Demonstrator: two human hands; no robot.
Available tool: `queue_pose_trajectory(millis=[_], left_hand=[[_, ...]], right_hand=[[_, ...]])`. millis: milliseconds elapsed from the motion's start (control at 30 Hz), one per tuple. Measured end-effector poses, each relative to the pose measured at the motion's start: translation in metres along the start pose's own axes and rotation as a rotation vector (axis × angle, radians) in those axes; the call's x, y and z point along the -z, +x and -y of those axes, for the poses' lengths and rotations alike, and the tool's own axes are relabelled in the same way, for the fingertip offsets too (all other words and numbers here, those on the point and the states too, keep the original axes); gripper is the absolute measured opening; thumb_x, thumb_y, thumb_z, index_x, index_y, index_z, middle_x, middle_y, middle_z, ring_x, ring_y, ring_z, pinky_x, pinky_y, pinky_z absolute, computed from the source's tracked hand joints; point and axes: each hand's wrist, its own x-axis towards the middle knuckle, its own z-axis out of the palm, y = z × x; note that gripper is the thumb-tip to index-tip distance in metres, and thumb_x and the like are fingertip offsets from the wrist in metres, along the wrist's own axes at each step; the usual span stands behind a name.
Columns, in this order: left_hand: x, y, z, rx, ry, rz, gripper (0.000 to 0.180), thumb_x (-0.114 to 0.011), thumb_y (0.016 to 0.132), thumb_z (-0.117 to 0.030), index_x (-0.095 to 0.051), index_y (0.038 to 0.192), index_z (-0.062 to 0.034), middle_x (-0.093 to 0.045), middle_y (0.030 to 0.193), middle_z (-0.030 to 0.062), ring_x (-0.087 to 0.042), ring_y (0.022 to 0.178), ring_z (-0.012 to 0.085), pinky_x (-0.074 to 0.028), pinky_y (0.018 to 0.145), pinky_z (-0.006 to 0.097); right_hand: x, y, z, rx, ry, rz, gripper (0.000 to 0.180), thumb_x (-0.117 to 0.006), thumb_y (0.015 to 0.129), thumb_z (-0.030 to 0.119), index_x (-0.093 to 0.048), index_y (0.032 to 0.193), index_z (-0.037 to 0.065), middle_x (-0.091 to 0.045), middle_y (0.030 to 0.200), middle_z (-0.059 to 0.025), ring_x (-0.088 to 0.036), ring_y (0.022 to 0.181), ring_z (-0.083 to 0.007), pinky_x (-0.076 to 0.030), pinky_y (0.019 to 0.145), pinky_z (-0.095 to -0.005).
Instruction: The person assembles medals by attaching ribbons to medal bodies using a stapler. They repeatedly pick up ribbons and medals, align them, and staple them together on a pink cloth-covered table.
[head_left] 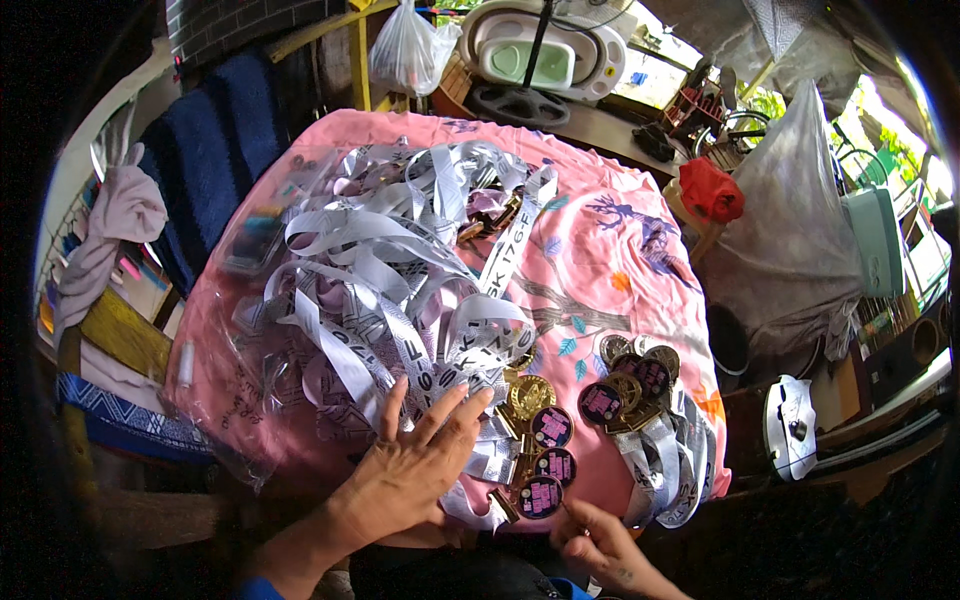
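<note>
Left hand (415, 465) spread flat on silver ribbons (400, 270), right hand (590, 535) pinching round pink-faced medal (540, 497), pink cloth (600, 260), white bag (405, 50) behind

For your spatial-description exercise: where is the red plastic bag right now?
In the head view, the red plastic bag sits upper right, just beyond the pink cloth, beside the large clear bag.

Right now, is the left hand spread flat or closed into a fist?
Spread flat. The left hand lies palm down with its fingers fanned apart on the pile of silver ribbons.
</note>
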Motion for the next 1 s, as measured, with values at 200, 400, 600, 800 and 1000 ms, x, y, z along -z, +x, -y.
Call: queue_pose_trajectory(millis=[200, 400, 600, 800, 1000], left_hand=[[-0.008, -0.009, -0.021, -0.063, -0.037, -0.057, 0.017, -0.057, 0.085, -0.018, -0.058, 0.099, -0.0091, -0.05, 0.123, 0.0078, -0.04, 0.13, 0.0211, -0.016, 0.111, 0.064], [-0.008, -0.01, -0.049, -0.122, 0.027, -0.214, 0.007, -0.058, 0.082, -0.011, -0.056, 0.088, -0.0087, -0.054, 0.081, 0.0048, -0.06, 0.088, 0.0199, -0.043, 0.101, 0.043], [0.019, -0.006, -0.086, -0.13, 0.109, -0.212, 0.01, -0.062, 0.077, -0.013, -0.055, 0.083, -0.0089, -0.049, 0.072, 0.0026, -0.054, 0.067, 0.017, -0.046, 0.064, 0.031], [0.017, -0.021, -0.119, 0.007, 0.018, -0.285, 0.02, -0.06, 0.085, -0.013, -0.062, 0.103, -0.0037, -0.057, 0.086, 0.0093, -0.062, 0.074, 0.0246, -0.051, 0.067, 0.037], [0.029, -0.031, -0.116, 0.112, -0.533, -0.179, 0.042, -0.064, 0.085, -0.024, -0.059, 0.118, 0.0013, -0.062, 0.091, 0.0114, -0.063, 0.081, 0.0261, -0.051, 0.074, 0.036]], right_hand=[[-0.045, 0.0, -0.042, 0.009, 0.467, 0.041, 0.03, -0.05, 0.102, 0.033, -0.05, 0.115, 0.005, -0.058, 0.104, -0.0074, -0.059, 0.096, -0.0176, -0.05, 0.087, -0.0347], [-0.057, 0.018, -0.075, -0.076, 0.897, -0.01, 0.033, -0.047, 0.101, 0.041, -0.051, 0.112, 0.01, -0.057, 0.105, -0.0071, -0.058, 0.105, -0.0246, -0.045, 0.101, -0.0446], [-0.063, 0.012, -0.019, -0.255, 0.978, -0.116, 0.024, -0.056, 0.097, 0.043, -0.06, 0.093, 0.02, -0.059, 0.08, 0.0069, -0.059, 0.071, -0.0082, -0.049, 0.065, -0.0269], [-0.044, 0.008, 0.005, -0.226, 0.932, -0.204, 0.011, -0.061, 0.094, 0.012, -0.055, 0.086, 0.01, -0.066, 0.111, -0.0122, -0.061, 0.111, -0.024, -0.05, 0.097, -0.0388], [-0.043, 0.008, -0.022, -0.15, 0.929, -0.304, 0.016, -0.059, 0.093, 0.001, -0.05, 0.085, 0.012, -0.068, 0.099, -0.0112, -0.065, 0.103, -0.0253, -0.053, 0.093, -0.0388]])
